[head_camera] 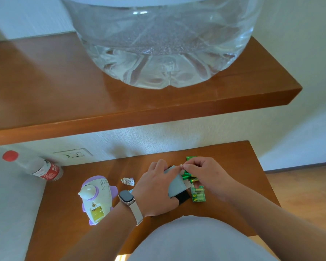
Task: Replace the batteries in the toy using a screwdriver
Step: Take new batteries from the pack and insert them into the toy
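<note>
Left hand (158,191) gripped the grey case (174,184) steady; right hand (205,174) pinched a small pale bit (181,165) above the green batteries (187,176).

Jug (162,44), above toy (96,196): top cut off by frame edge.
Toy: lower right edge hidden behind left forearm (102,228).
Small white piece (128,181), just right of toy: too small to identify.
Case (174,185), farther right of toy: largely covered by the left hand (156,193) gripping it.
Batteries (186,176), farthest right of toy: partly under right hand (205,176); whether its fingertips pinch anything, indiscernible.
Bottle (40,169), left of toy: label blurred.
</note>
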`<state>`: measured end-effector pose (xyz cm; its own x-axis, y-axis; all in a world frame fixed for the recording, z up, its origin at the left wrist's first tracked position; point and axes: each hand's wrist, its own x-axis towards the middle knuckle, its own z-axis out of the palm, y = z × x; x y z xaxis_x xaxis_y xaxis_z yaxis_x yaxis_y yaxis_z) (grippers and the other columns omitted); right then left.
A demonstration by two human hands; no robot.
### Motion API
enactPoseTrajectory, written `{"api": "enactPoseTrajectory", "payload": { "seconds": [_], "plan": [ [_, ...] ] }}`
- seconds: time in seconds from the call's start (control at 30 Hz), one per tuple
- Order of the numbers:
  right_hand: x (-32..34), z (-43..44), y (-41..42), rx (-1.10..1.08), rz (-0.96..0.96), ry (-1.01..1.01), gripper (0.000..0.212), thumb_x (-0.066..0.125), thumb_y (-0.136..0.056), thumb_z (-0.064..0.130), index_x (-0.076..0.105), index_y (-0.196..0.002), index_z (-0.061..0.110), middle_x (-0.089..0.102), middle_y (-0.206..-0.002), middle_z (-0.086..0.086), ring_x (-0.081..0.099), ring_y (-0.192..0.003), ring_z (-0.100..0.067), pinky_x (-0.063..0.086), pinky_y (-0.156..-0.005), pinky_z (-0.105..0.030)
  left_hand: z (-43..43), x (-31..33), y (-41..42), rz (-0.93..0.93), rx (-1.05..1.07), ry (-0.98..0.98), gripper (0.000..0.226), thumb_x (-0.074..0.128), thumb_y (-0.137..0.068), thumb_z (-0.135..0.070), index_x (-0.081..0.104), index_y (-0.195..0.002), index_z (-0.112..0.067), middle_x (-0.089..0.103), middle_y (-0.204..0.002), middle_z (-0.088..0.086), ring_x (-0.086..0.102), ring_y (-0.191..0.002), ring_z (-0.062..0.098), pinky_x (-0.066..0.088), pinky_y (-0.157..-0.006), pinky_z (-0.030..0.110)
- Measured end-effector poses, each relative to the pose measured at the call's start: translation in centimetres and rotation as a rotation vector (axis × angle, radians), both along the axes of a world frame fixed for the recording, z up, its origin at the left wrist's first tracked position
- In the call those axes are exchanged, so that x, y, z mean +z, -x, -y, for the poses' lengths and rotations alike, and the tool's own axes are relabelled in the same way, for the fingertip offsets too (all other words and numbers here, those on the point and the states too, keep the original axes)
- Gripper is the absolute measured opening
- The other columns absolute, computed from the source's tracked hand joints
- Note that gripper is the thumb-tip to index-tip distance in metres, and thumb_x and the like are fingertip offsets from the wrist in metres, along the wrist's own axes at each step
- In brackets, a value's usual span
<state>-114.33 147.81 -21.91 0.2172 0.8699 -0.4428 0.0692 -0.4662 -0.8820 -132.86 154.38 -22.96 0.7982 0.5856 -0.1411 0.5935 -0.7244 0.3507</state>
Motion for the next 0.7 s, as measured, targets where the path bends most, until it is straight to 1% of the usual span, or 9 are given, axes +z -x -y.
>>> {"api": "enactPoseTrajectory", "payload": {
  "seconds": [0.07,0.17,0.2,0.3,0.37,0.47,0.53,0.6,0.7],
  "plan": [
    [-0.2,0.1,-0.1,0.012,0.069,-0.016,0.017,0.062,-0.094,0.035,0.075,-0.084,0.032,0.072,-0.080,0.012,0.065,-0.069,-0.006,0.052,-0.055,-0.020,0.1,-0.1,0.0,0.029,0.010,0.008,0.085,0.041,-0.067,-0.065,0.023,-0.148,-0.042,0.031,-0.120,-0.010,0.031,-0.108,0.009,0.044,-0.081,0.021],
    [-0.7,0.3,-0.3,0.026,0.141,-0.024,0.013,0.062,-0.094,0.035,0.074,-0.089,0.033,0.072,-0.081,0.015,0.068,-0.072,-0.012,0.052,-0.054,-0.018,0.3,-0.1,0.1,0.094,0.023,0.011,0.086,0.039,-0.068,-0.064,0.029,-0.149,-0.038,0.033,-0.120,-0.010,0.033,-0.109,0.009,0.044,-0.081,0.020],
    [-0.9,0.3,-0.4,0.025,0.155,-0.029,0.011,0.062,-0.093,0.035,0.073,-0.090,0.034,0.071,-0.082,0.015,0.067,-0.072,-0.011,0.052,-0.054,-0.018,0.5,-0.1,0.1,0.107,0.019,0.010,0.084,0.039,-0.068,-0.063,0.031,-0.148,-0.038,0.034,-0.120,-0.010,0.034,-0.108,0.009,0.044,-0.081,0.021],
    [-1.4,0.3,-0.5,0.015,0.175,-0.044,0.005,0.064,-0.093,0.035,0.067,-0.094,0.032,0.069,-0.086,0.010,0.065,-0.066,0.001,0.050,-0.051,-0.016,0.7,-0.1,0.2,0.118,0.010,0.018,0.082,0.040,-0.069,-0.061,0.035,-0.147,-0.036,0.036,-0.122,-0.008,0.034,-0.109,0.009,0.044,-0.084,0.023],
    [-1.6,0.2,-0.5,0.012,0.187,-0.044,0.011,0.065,-0.092,0.037,0.062,-0.096,0.027,0.068,-0.086,0.006,0.062,-0.061,0.001,0.050,-0.050,-0.017,0.8,-0.1,0.2,0.124,0.014,0.030,0.083,0.041,-0.069,-0.059,0.036,-0.148,-0.035,0.037,-0.124,-0.008,0.034,-0.109,0.009,0.045,-0.086,0.024],
    [-1.6,0.2,-0.6,0.024,0.194,-0.043,0.017,0.065,-0.091,0.039,0.059,-0.089,0.022,0.066,-0.082,0.003,0.058,-0.055,-0.002,0.051,-0.050,-0.020,1.0,-0.2,0.2,0.121,0.017,0.035,0.081,0.046,-0.071,-0.057,0.034,-0.149,-0.036,0.038,-0.125,-0.008,0.034,-0.112,0.009,0.047,-0.087,0.024],
    [-1.6,0.3,-0.4,0.020,0.197,-0.031,0.021,0.065,-0.091,0.039,0.061,-0.083,0.020,0.064,-0.075,0.004,0.056,-0.051,-0.003,0.051,-0.049,-0.021,1.1,-0.3,0.1,0.118,0.016,0.034,0.081,0.055,-0.073,-0.053,0.032,-0.149,-0.036,0.038,-0.126,-0.009,0.034,-0.112,0.008,0.049,-0.087,0.024],
    [-1.7,0.3,-0.1,-0.005,0.201,-0.018,0.024,0.064,-0.092,0.039,0.061,-0.078,0.019,0.061,-0.068,0.006,0.055,-0.049,-0.003,0.050,-0.049,-0.021,1.2,-0.5,-0.1,0.117,0.017,0.032,0.083,0.058,-0.073,-0.050,0.032,-0.150,-0.034,0.038,-0.126,-0.009,0.035,-0.112,0.008,0.050,-0.086,0.024],
    [-1.9,0.4,0.2,-0.006,0.311,-0.027,0.027,0.062,-0.092,0.036,0.057,-0.070,0.021,0.057,-0.064,0.008,0.051,-0.053,-0.003,0.045,-0.050,-0.024,1.3,-0.8,-0.2,0.119,0.024,0.048,0.087,0.059,-0.073,-0.050,0.029,-0.152,-0.034,0.037,-0.126,-0.010,0.034,-0.111,0.007,0.049,-0.087,0.024]
  ]
}}
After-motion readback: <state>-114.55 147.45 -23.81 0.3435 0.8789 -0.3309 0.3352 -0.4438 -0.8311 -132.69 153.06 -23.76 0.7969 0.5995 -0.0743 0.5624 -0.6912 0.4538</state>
